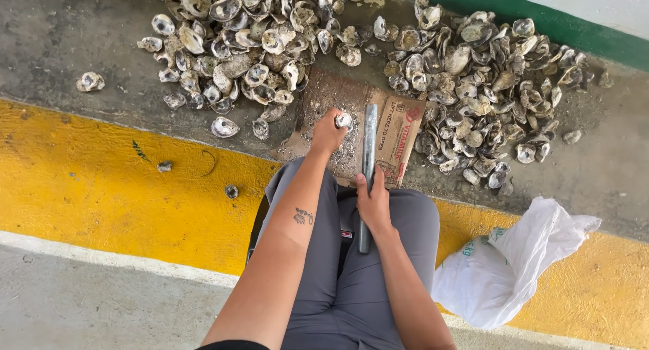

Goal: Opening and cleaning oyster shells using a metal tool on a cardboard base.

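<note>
My left hand (329, 132) grips a small grey oyster shell (343, 120) over a flattened brown cardboard sheet (392, 135) dusted with shell grit. My right hand (372, 200) is closed around a long grey metal bar (368, 144) that points away from me across the cardboard, its near end resting between my knees. I sit with grey trousers (318, 255) at the edge of the cardboard.
Two large heaps of oyster shells lie on the concrete, one at the upper left (236, 39) and one at the upper right (480, 80). A white plastic sack (507, 262) lies at my right. A yellow painted band (101, 181) crosses the floor.
</note>
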